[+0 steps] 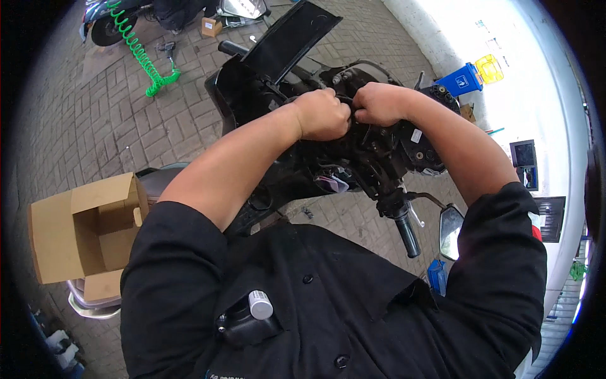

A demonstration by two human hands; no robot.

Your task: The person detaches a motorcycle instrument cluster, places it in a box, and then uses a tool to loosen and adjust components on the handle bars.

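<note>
Left hand point(325, 115) and right hand point(381, 105) curled, side by side over exposed front section of dark scooter point(369, 155). Fingertips hidden; cannot tell what either hand pinches. Paired placement probably gives control of one spot from both sides. Black panel point(295, 39) projects beyond left hand, likely clear of work area. Open cardboard box point(55, 237) appears set on scooter rear, probably for reach. Floor: block paving point(180, 114), green coiled hose point(135, 50) on it. Right: white wall point(536, 82), blue bin point(456, 82).

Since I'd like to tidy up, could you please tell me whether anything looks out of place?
An open cardboard box appears to rest on the rear of the scooter's seat, an odd perch. A green coiled hose also lies bunched on the paving, where someone might trip. No spill stands out.
</note>
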